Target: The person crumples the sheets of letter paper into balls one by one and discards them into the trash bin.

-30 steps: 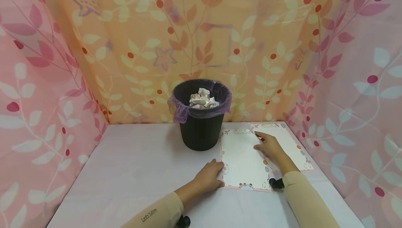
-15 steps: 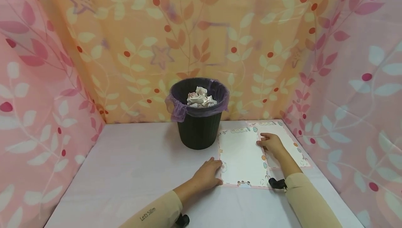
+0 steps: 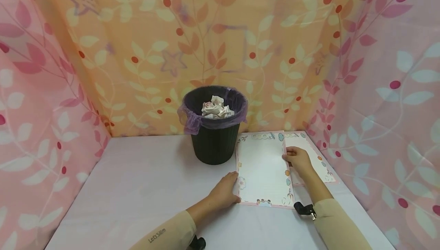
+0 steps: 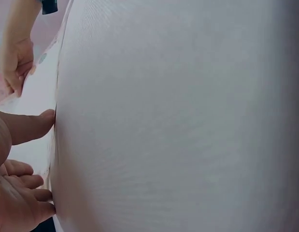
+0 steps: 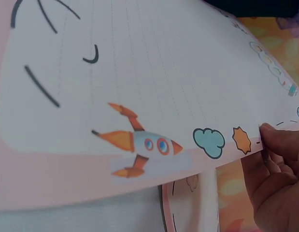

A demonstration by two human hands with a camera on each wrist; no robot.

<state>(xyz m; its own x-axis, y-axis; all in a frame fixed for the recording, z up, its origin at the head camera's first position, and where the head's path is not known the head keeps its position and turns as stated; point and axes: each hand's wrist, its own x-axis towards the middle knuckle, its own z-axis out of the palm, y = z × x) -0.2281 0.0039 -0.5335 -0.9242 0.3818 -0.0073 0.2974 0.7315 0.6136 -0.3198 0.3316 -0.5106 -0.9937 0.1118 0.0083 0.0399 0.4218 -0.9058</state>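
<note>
Beside the bin [image 3: 214, 145], the right hand [image 3: 300, 160] pinches the bordered sheet [image 3: 261, 166]; only the right wrist view shows its thumb on top. The left hand [image 3: 223, 192], fingers spread, touches the opposite edge.

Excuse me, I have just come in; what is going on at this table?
A person's right hand pinches the raised right edge of a decorated sheet, while the left hand touches its left edge. A second sheet lies partly beneath it. To its left, a dark bin holds crumpled paper.
</note>
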